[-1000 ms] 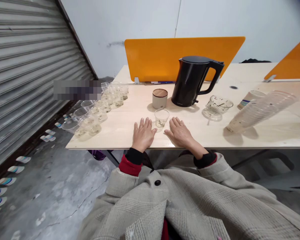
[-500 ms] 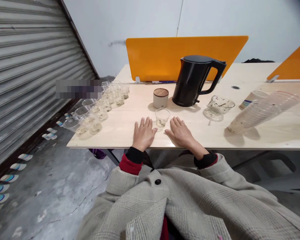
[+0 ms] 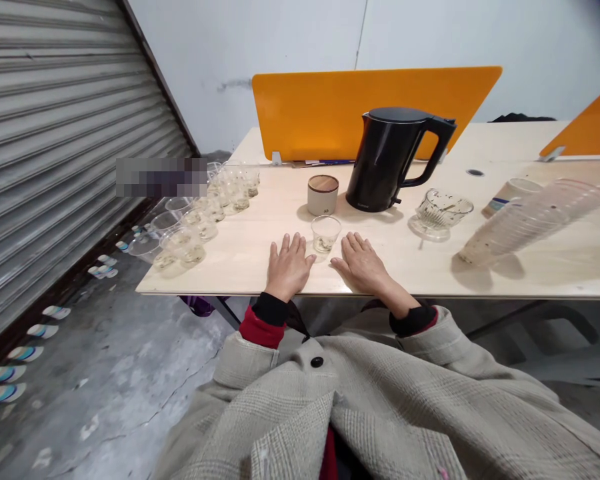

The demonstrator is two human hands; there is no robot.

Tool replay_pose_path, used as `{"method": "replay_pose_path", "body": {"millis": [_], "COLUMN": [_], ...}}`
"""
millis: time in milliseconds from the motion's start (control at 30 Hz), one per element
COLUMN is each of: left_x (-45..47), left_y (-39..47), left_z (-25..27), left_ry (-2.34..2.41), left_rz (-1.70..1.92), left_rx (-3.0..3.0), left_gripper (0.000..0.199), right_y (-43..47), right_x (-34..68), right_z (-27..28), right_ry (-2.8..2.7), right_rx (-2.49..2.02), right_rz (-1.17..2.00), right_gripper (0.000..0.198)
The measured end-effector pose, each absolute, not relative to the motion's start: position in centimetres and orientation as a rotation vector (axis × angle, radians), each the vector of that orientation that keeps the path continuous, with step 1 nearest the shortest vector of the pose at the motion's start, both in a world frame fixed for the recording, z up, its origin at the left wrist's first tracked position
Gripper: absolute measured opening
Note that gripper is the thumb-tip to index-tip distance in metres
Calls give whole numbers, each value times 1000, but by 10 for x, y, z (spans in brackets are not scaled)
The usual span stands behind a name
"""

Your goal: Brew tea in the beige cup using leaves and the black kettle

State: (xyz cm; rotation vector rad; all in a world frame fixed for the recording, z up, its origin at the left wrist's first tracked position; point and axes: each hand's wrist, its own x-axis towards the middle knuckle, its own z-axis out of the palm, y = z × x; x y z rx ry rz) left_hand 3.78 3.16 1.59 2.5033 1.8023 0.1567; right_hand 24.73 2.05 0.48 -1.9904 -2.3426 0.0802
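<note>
My left hand (image 3: 289, 268) lies flat on the table (image 3: 250, 267), fingers stretched forward, holding nothing. Palm down on the other side, my right hand (image 3: 360, 263) is also empty and flat. Between them, slightly ahead of the fingertips, stands a clear plastic cup (image 3: 325, 233) with a little dark leafy matter at its bottom. Neither hand appears to touch it. Behind the cup is a pale canister (image 3: 323, 199) with a wooden lid. A black electric kettle (image 3: 387, 160) stands to its right, handle pointing right.
Several clear cups (image 3: 190, 247) with leafy bits crowd the table's left end. On the right are a ribbed glass bowl (image 3: 443, 210) with dark flecks, a leaning stack of plastic cups (image 3: 530, 217) and a paper cup (image 3: 513, 193). An orange divider (image 3: 310, 113) stands behind.
The whole view has shifted very slightly. Both hands stay flat in the same places, and the cup between them has not moved.
</note>
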Motion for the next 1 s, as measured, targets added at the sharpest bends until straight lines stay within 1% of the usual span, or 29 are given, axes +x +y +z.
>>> {"method": "replay_pose_path", "body": {"millis": [1000], "left_x": [38], "left_y": [31], "left_z": [16], "left_ry": [1799], "left_rz": [176], "left_rx": [2480], "left_gripper": [66], "right_y": [21], "right_x": [251], "right_z": [-1], "right_ry": [-2358], "right_rx": [-1924], "right_rz": [10], "right_gripper": [78]}}
